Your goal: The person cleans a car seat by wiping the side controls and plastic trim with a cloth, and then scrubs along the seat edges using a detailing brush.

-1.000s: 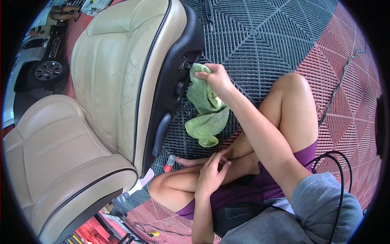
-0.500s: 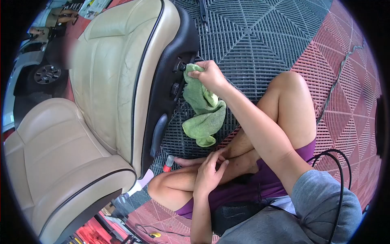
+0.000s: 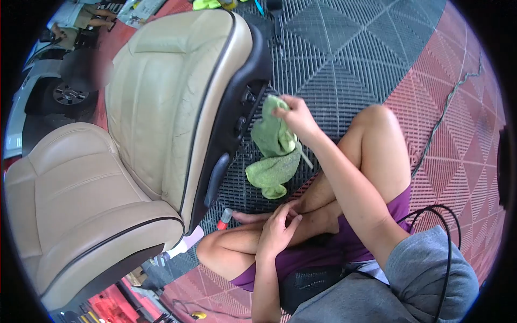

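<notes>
My right hand (image 3: 298,119) grips the upper end of a green microfiber cloth (image 3: 273,167), which hangs and bunches over the floor. The cloth is just to the right of the black side trim (image 3: 229,121) of a beige leather car seat (image 3: 156,102). Round knobs (image 3: 240,126) and a lever (image 3: 216,180) sit on that trim, apart from my hand. My left hand (image 3: 277,230) rests on my crossed lower legs, fingers loosely stretched out and holding nothing. A thin pale stick (image 3: 306,158) shows beside the cloth; its other end is hidden.
Near my foot is a red and grey bottle (image 3: 224,218), with a white bottle (image 3: 186,240) by the seat's base. A cable (image 3: 455,97) crosses the red floor tiles at right. Behind the seat are a car wheel (image 3: 70,92) and another person's legs (image 3: 97,17).
My right hand has drawn back from the knobs on the seat trim, carrying the top of the cloth right and slightly down. My left hand stays put. The view has shifted slightly.
</notes>
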A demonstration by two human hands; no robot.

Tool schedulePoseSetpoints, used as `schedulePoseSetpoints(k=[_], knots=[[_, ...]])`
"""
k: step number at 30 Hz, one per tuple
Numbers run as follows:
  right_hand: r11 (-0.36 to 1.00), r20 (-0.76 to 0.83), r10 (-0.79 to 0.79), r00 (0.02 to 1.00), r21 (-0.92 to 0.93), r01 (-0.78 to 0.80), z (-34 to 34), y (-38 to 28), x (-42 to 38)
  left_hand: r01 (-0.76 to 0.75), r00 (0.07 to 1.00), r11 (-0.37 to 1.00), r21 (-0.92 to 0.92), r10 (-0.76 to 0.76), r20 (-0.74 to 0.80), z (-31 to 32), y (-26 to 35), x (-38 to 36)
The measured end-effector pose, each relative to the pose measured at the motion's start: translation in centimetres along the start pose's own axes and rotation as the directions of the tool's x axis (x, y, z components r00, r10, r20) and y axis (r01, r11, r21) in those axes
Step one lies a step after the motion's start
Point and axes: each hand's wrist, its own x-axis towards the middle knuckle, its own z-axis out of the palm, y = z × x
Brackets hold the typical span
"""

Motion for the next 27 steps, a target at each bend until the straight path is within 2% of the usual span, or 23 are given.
schedulePoseSetpoints(k=[2,5,8,10,11,12,13,14,16,19,21,22,23,24,26,27], knots=[[0.998,0.035,-0.039,0.999,0.04,0.038,-0.4,0.3,-0.5,0.02,1.0,0.999,-0.034,-0.02,0.024,-0.4,0.7,0.0],[0.979,-0.046,-0.086,0.995,0.182,0.093,-0.6,0.6,-0.5,-0.019,1.0,0.999,-0.03,0.019,-0.009,-0.2,0.7,-1.0],[0.971,-0.27,-0.235,0.934,-0.024,0.238,1.0,0.8,1.4,-0.086,0.995,0.996,-0.015,0.085,-0.056,-0.3,0.0,-2.0],[0.96,-0.282,-0.261,0.923,-0.177,0.218,2.8,1.5,2.4,-0.143,0.987,0.99,-0.013,0.142,-0.079,0.2,-1.4,-2.3],[0.936,-0.3,-0.334,0.894,-0.219,0.276,4.2,2.9,3.0,-0.141,0.987,0.989,-0.035,0.138,-0.085,0.1,-1.3,-2.5],[0.908,-0.317,-0.4,0.86,-0.26,0.327,5.8,4.5,3.3,-0.135,0.988,0.989,-0.058,0.13,-0.087,-0.1,-1.2,-2.8],[0.923,-0.334,-0.374,0.865,-0.227,0.311,7.2,5.7,3.0,-0.16,0.986,0.981,-0.108,0.153,-0.07,-0.2,-1.4,-2.8],[0.937,-0.352,-0.343,0.871,-0.195,0.29,8.5,6.6,2.3,-0.118,0.993,0.979,-0.164,0.113,-0.037,-0.4,-1.3,-2.7],[0.912,-0.224,-0.288,0.931,-0.359,0.196,10.3,5.5,-2.0,-0.112,0.994,0.979,-0.169,0.111,-0.013,-0.7,-1.2,-2.3],[0.958,0.013,-0.152,0.988,-0.244,0.15,10.0,5.0,-6.0,-0.165,0.985,0.978,-0.128,0.156,-0.08,-0.4,-1.4,-2.4],[0.974,0.191,-0.079,0.978,-0.196,0.117,8.0,3.0,-8.5,-0.212,0.974,0.951,-0.225,0.186,-0.129,-0.3,-1.5,-2.7],[0.993,0.234,-0.002,0.972,-0.112,0.029,7.0,2.0,-9.6,-0.235,0.967,0.933,-0.272,0.197,-0.159,-0.4,-1.4,-2.6],[0.999,0.279,0.023,0.96,-0.034,-0.014,5.9,0.8,-10.7,-0.265,0.95,0.887,-0.377,0.172,-0.262,-0.8,-0.7,-3.0],[0.997,0.326,0.046,0.944,0.039,-0.062,5.0,-0.6,-11.8,-0.296,0.92,0.881,-0.369,0.16,-0.358,-1.5,-0.3,-3.5],[0.968,0.374,0.035,0.927,0.219,-0.125,3.9,-3.3,-14.2,-0.426,0.804,0.763,-0.487,0.072,-0.59,-1.5,-1.1,-3.4],[0.947,0.363,0.016,0.932,0.294,-0.131,3.8,-4.6,-15.5,-0.392,0.837,0.595,-0.702,-0.087,-0.541,-1.5,-1.5,-3.5]])
